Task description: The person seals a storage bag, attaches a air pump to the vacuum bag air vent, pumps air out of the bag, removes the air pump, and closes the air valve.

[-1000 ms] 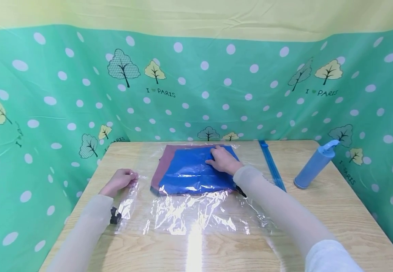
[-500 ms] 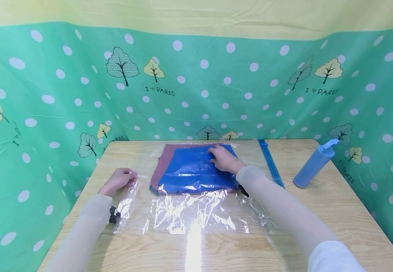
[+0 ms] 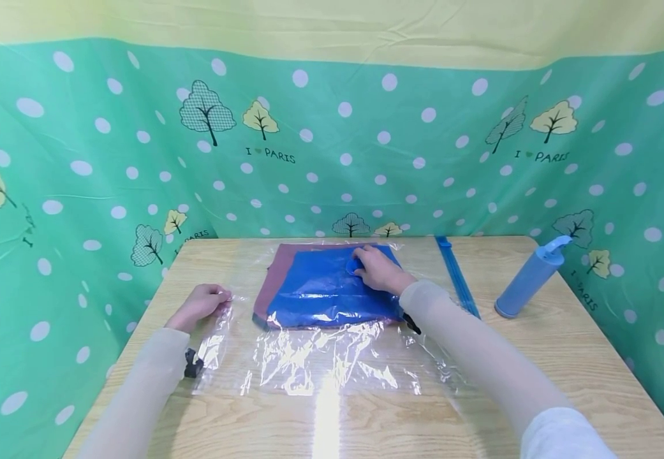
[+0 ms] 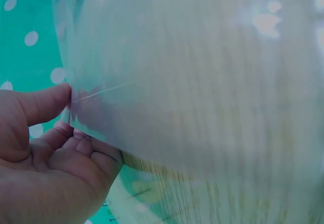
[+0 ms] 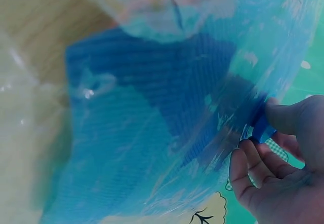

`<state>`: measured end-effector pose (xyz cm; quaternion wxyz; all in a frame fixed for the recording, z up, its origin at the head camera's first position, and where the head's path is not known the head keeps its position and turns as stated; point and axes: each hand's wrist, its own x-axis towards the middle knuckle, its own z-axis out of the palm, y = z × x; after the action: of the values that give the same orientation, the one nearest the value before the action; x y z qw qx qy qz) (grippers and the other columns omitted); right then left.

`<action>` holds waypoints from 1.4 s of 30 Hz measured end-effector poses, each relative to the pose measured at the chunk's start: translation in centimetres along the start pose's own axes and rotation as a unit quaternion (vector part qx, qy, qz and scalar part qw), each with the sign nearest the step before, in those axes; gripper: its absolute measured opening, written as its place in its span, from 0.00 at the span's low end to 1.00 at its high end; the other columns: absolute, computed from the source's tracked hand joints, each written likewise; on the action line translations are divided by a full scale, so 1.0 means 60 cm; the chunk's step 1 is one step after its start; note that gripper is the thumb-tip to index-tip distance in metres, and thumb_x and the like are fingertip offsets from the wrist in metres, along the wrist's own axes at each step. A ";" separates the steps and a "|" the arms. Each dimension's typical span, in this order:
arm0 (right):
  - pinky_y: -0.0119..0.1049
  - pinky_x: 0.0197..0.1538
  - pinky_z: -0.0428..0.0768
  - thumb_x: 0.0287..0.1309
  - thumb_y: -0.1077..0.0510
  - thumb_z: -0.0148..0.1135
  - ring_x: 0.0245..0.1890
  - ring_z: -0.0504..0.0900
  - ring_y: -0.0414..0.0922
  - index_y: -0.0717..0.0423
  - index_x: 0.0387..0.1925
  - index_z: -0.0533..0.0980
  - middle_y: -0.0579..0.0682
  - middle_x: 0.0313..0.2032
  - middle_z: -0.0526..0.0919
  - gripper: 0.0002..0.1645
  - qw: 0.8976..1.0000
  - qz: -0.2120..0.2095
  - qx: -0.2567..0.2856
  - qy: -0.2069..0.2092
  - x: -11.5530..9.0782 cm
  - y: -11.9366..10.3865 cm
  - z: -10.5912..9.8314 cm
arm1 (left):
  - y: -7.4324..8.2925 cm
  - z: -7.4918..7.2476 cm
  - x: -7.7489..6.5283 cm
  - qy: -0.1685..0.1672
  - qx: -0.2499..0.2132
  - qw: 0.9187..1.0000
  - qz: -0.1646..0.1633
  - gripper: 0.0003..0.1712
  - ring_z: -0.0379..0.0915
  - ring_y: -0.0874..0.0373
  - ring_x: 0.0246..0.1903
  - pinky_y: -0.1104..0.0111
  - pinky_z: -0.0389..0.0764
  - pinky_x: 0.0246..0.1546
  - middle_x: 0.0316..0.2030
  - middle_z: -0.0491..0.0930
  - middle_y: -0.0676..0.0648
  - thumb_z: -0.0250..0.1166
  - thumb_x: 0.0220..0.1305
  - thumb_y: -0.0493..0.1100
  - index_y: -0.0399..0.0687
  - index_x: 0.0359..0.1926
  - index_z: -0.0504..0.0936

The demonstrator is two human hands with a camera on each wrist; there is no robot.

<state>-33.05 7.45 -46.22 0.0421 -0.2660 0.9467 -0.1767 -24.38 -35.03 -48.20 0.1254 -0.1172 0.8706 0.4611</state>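
Observation:
A clear plastic storage bag [image 3: 332, 363] lies flat on the table with folded cloth inside, blue fabric [image 3: 320, 290] over mauve fabric [image 3: 277, 277]. At the bag's left edge, my left hand [image 3: 201, 303] pinches the film between thumb and fingers; the left wrist view has the thumb [image 4: 48, 104] on the film's edge. My right hand [image 3: 379, 268] reaches over the blue fabric. It grips a round blue valve cap [image 5: 263, 125] on the bag, thumb on one side and fingers on the other. In the head view the cap is partly hidden by that hand.
A blue zip strip [image 3: 455, 274] runs along the bag's right end. Farther right, a blue hand pump [image 3: 529, 280] stands leaning on the wooden table [image 3: 538, 357]. A green dotted curtain [image 3: 332, 159] hangs behind and at both sides.
My right hand has shifted slightly to the right, and the round blue cap, covered a second ago, now shows beside its fingers. The left hand keeps its hold on the bag's edge.

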 end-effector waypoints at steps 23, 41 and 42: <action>0.50 0.66 0.76 0.75 0.60 0.64 0.61 0.78 0.57 0.65 0.65 0.74 0.62 0.59 0.78 0.23 0.999 0.022 0.020 0.021 -0.022 0.005 -0.002 | 0.001 0.000 0.000 0.002 -0.002 1.000 -0.001 0.12 0.74 0.59 0.31 0.70 0.76 0.32 0.33 0.80 0.47 0.55 0.80 0.37 0.30 0.47 0.80; 0.53 0.62 0.79 0.72 0.61 0.66 0.57 0.80 0.60 0.69 0.63 0.75 0.66 0.56 0.78 0.23 0.997 0.039 0.040 0.060 -0.062 0.019 -0.010 | -0.003 0.000 0.002 -0.002 -0.007 1.000 -0.005 0.12 0.74 0.58 0.32 0.70 0.77 0.33 0.33 0.80 0.47 0.56 0.80 0.39 0.32 0.46 0.80; 0.53 0.62 0.79 0.72 0.61 0.66 0.57 0.80 0.60 0.69 0.62 0.74 0.66 0.55 0.78 0.23 0.997 0.038 0.040 0.060 -0.065 0.020 -0.009 | -0.004 -0.001 0.002 -0.003 -0.007 1.000 -0.005 0.12 0.74 0.58 0.32 0.70 0.77 0.33 0.33 0.80 0.47 0.56 0.80 0.39 0.32 0.46 0.80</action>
<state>-30.39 10.61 -46.19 0.0027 -0.2168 0.9491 -0.2284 -24.44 -35.20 -48.41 0.1296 -0.1208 0.8666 0.4665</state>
